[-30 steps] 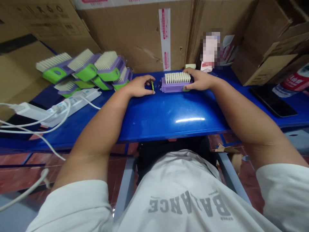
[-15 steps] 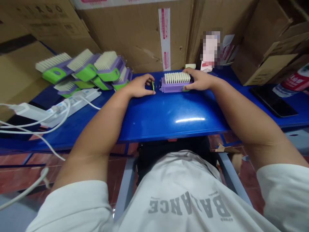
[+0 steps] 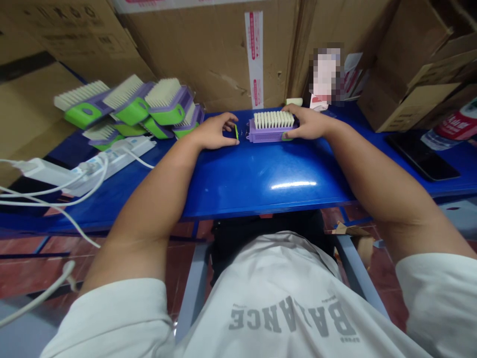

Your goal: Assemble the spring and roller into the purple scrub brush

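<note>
A purple brush (image 3: 269, 134) lies on the blue table with its cream bristles facing up. My right hand (image 3: 307, 123) is closed around its right end, where a bit of green shows by the thumb. To the left of the brush, my left hand (image 3: 219, 132) pinches a small green end piece (image 3: 236, 132) between thumb and fingers. Something thin and wiry, too small to make out, shows in the narrow gap between this piece and the brush's left end.
Several green and purple brushes (image 3: 136, 104) are piled at the back left, behind a white power strip (image 3: 112, 164) with cables. Cardboard boxes (image 3: 212, 54) stand along the back. A black phone (image 3: 423, 156) and a bottle (image 3: 452, 127) lie at the right on the blue table (image 3: 257, 174).
Almost nothing differs. My left hand and the green end piece have shifted very slightly; the brush and my right hand stay in place.
</note>
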`<state>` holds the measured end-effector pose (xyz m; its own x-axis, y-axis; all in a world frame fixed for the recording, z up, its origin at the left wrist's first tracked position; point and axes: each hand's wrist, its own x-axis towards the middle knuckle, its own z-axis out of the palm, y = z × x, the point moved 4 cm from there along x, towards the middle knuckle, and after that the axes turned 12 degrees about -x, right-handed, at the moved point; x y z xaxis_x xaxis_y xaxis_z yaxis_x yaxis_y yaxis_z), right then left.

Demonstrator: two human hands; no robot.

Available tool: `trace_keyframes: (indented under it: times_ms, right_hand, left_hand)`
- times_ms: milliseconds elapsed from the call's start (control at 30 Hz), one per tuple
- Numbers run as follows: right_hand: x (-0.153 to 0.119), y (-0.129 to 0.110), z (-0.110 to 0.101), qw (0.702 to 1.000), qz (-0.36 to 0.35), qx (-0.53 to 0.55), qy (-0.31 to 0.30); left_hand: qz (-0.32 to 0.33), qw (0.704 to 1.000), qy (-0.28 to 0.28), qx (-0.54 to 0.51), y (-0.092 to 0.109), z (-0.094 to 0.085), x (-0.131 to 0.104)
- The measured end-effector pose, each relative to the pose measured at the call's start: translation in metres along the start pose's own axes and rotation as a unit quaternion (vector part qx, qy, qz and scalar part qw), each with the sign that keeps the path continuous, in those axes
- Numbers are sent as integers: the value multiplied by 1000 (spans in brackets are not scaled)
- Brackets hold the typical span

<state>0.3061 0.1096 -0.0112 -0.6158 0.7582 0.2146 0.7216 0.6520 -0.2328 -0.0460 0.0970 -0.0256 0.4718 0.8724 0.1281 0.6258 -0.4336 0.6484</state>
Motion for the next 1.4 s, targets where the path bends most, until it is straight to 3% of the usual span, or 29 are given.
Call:
trace_keyframes:
  times_ms: [600, 1400]
  right_hand:
    - [-1, -7, -1, 1000, -10, 3, 9]
    - [1, 3, 3, 1000, -7, -2, -1]
  left_hand:
    - [7, 1000, 5, 5, 4, 3, -1]
    - [17, 1000, -2, 2, 7, 5, -1]
